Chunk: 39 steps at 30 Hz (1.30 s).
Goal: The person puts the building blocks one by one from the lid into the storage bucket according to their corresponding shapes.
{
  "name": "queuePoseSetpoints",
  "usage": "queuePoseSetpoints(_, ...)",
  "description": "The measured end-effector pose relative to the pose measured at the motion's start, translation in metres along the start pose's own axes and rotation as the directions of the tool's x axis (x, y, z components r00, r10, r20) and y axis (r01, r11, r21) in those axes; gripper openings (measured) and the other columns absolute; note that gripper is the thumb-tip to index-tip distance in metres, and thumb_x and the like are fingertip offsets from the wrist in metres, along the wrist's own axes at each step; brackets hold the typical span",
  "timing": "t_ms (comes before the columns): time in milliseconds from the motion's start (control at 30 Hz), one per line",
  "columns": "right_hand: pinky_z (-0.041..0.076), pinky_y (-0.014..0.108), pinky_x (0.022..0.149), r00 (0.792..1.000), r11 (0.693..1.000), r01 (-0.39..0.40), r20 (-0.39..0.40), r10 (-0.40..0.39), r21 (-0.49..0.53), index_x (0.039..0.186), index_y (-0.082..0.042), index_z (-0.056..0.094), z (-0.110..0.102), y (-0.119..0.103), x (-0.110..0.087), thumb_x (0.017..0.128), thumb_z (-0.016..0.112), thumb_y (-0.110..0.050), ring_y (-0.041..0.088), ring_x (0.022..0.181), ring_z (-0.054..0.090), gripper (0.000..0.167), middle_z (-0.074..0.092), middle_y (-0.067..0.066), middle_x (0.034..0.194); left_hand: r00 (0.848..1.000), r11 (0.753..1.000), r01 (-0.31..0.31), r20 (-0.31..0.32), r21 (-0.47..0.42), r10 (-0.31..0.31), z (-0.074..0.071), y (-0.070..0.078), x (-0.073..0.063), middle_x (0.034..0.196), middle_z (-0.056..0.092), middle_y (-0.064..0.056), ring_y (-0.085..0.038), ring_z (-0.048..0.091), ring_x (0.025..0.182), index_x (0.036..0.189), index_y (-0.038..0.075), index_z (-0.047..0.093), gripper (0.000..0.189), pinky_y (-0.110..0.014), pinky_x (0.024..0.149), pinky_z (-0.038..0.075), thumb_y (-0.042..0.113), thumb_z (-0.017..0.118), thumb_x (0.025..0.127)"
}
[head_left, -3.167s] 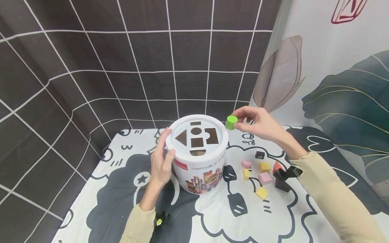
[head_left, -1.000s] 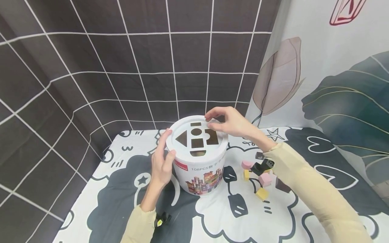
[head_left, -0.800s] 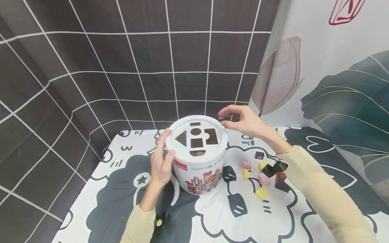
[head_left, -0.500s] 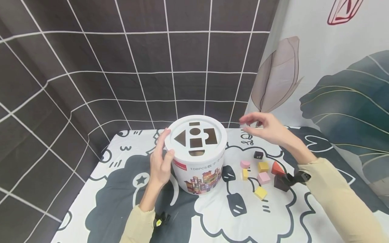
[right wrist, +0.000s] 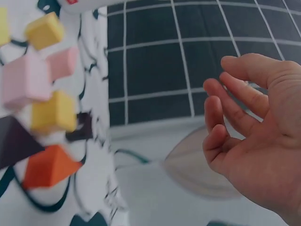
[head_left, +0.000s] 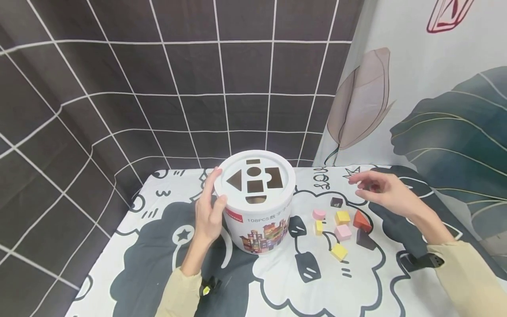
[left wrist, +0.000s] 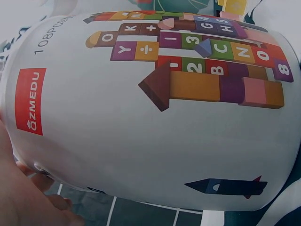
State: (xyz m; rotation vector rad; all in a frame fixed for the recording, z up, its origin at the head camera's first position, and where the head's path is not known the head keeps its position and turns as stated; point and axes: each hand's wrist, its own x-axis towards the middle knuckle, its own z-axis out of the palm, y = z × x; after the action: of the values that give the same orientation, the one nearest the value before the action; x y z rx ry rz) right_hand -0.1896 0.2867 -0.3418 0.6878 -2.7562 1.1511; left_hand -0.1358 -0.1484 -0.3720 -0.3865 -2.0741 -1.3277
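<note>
A white bucket [head_left: 259, 220] with a printed picture of blocks stands upright on the patterned cloth. Its white lid [head_left: 229, 198] has several cut-out holes, among them a triangle, a circle and a square. My left hand [head_left: 208, 215] grips the bucket's left side, fingers round the back and thumb at the front of the rim. To the right, my right hand [head_left: 386, 191] is in the air with loosely bent fingers and nothing in them. Nearest below it lie a red triangular block [head_left: 362, 221] and a dark angular block [head_left: 365, 240].
Between bucket and right hand lie a black cube [head_left: 336, 202] with a letter, a pink rounded block [head_left: 318, 214], a pink cube [head_left: 343, 232] and several yellow blocks [head_left: 339, 252]. A dark gridded curtain [head_left: 190, 110] hangs behind, with a leaf-print curtain [head_left: 455, 132] at right.
My right hand held a green cylinder beside the lid, then was over the lid. Now it is empty and far to the right, and the cylinder is out of sight. The left hand stays put.
</note>
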Motion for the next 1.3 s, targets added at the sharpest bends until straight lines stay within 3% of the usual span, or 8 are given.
queuePoseSetpoints(267,0.045,0.018,0.073,0.995,0.995,-0.1,0.01,0.1,-0.013,0.128,-0.006,0.063,-0.003,0.032,-0.037,0.09,0.073,-0.008,0.008,0.091,0.054,0.039,0.065,0.002,0.109,1.0,1.0,0.002,0.001,0.0,-0.002,0.0,0.002,0.0,0.152,0.046,-0.009,-0.023,0.038,0.142,0.146,0.004,0.048,0.061,-0.044,0.115,0.027,0.022,0.047,0.088)
queuePoseSetpoints(467,0.043,0.024,0.066,0.994,0.994,-0.108,0.022,0.108,-0.006,0.131,-0.003,0.061,0.0,0.054,-0.052,0.088,0.074,-0.005,0.007,0.092,0.053,0.046,0.062,-0.01,0.113,1.0,1.0,0.009,0.0,0.005,-0.009,-0.001,0.002,-0.001,0.152,0.046,-0.008,-0.023,0.039,0.142,0.147,0.006,0.048,0.061,-0.044,0.114,0.028,0.022,0.047,0.088)
queuePoseSetpoints(567,0.042,0.026,0.064,0.995,0.995,-0.095,0.019,0.094,0.021,0.131,-0.001,0.06,0.003,0.061,-0.057,0.086,0.075,-0.002,0.009,0.093,0.053,0.047,0.061,-0.015,0.115,1.0,1.0,0.013,0.002,0.005,-0.013,-0.001,0.003,-0.001,0.152,0.047,-0.008,-0.022,0.038,0.142,0.147,0.006,0.048,0.061,-0.043,0.114,0.028,0.022,0.047,0.088)
queuePoseSetpoints(767,0.044,0.025,0.065,0.996,0.995,-0.084,0.03,0.083,0.053,0.131,0.0,0.061,0.007,0.07,-0.063,0.085,0.075,-0.001,0.011,0.095,0.054,0.048,0.063,-0.01,0.118,1.0,1.0,0.013,0.0,0.008,-0.013,-0.001,0.003,0.0,0.151,0.047,-0.008,-0.022,0.039,0.142,0.147,0.006,0.048,0.061,-0.042,0.114,0.027,0.021,0.047,0.088)
queuePoseSetpoints(1033,0.041,0.029,0.058,0.994,0.992,-0.094,0.059,0.089,0.086,0.13,0.001,0.06,0.011,0.082,-0.068,0.084,0.077,-0.003,0.017,0.078,0.051,0.049,0.062,-0.008,0.112,1.0,1.0,0.016,0.003,0.005,-0.016,-0.001,0.003,-0.001,0.151,0.047,-0.008,-0.021,0.038,0.142,0.147,0.005,0.048,0.061,-0.043,0.114,0.027,0.019,0.047,0.087)
queuePoseSetpoints(1300,0.042,0.029,0.06,0.995,0.991,-0.067,0.087,0.058,0.115,0.132,0.001,0.059,0.014,0.096,-0.068,0.085,0.077,-0.004,0.015,0.089,0.054,0.051,0.064,-0.009,0.118,1.0,1.0,-0.005,0.0,0.011,0.005,-0.001,0.001,0.0,0.151,0.047,-0.009,-0.023,0.038,0.142,0.146,0.005,0.049,0.06,-0.043,0.115,0.027,0.021,0.046,0.088)
